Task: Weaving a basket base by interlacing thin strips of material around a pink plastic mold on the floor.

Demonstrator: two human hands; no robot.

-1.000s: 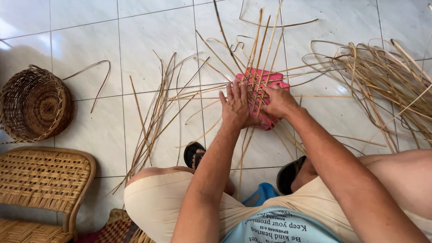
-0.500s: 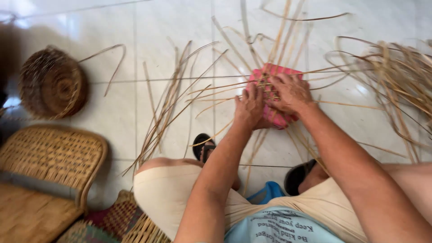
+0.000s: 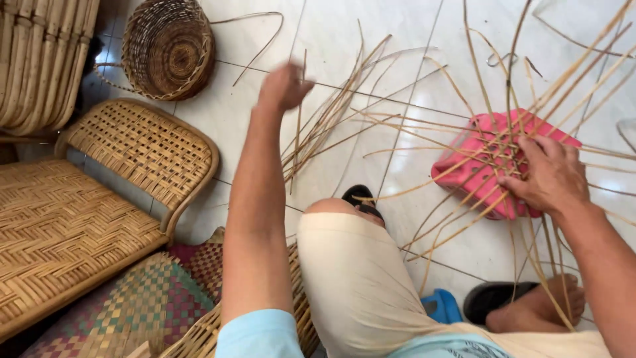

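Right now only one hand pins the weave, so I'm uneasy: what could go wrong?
The right hand alone presses the crossed strips on the pink block; they might spring loose. The left hand reaches over the loose cane strips and could scatter them. Long ends by the sandalled foot might get stepped on.

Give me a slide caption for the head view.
Right hand presses woven cane strips on a pink cushion; left hand reaches toward loose strips.
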